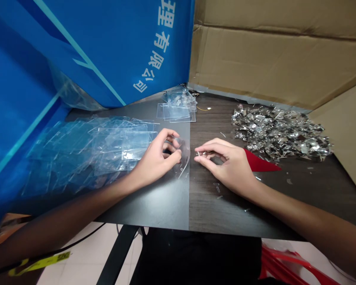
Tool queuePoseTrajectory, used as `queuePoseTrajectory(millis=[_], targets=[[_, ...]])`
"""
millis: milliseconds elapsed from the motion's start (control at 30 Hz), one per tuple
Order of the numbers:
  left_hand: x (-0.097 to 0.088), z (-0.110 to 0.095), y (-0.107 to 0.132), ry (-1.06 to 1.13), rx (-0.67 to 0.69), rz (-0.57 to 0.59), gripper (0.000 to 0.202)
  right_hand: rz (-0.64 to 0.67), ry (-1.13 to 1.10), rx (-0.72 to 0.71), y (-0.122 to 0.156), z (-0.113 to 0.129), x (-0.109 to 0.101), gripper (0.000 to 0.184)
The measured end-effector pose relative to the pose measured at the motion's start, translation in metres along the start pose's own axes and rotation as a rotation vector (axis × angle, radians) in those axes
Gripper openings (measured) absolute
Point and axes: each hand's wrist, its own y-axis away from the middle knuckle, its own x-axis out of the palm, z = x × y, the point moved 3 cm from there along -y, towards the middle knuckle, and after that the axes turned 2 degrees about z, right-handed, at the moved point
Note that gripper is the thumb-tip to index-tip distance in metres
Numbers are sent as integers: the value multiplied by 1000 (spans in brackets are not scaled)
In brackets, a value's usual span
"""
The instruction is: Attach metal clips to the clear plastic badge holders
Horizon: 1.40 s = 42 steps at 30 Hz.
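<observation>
Near the middle of the table, my left hand (156,158) pinches a clear plastic badge holder (184,161) between thumb and fingers. Its slot and small hole show on the side facing my right hand. Opposite it, my right hand (233,161) grips a small metal badge clip (207,152) with its fingertips, partly hidden by the fingers. A narrow gap separates the clip from the badge holder. Left of my left hand lies a spread of clear badge holders (121,138). Beyond my right hand is a heap of metal badge clips (281,130).
A smaller stack of clear badge holders (176,113) lies at the back. A red pointed piece (261,163) sticks out beside my right hand. Small clear scraps (217,187) dot the dark table (154,209). Blue panels (121,47) and cardboard (269,59) wall the back.
</observation>
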Motion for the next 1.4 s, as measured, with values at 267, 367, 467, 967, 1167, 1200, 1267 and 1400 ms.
queuePoseTrajectory(millis=[267,367,467,967,1167,1200,1267,1400], targets=[[1,1,2,5,47,-5,34,75,-20,188,-1,4,0,26],[4,2,3,34,54,14,35,122,-121,240,-1,3,1,35],[7,5,3,70,61,29,37,183,-308,296,-2,2,5,41],[16,5,7,136,94,71,39,276,-393,353,3,2,13,39],[18,6,9,143,113,65,38,272,-379,394,6,3,11,42],[19,7,10,151,111,66,38,276,-416,405,6,3,12,42],[18,7,11,176,112,63,37,294,-490,422,5,4,14,39],[17,7,13,222,151,42,35,359,-570,446,4,8,17,29]])
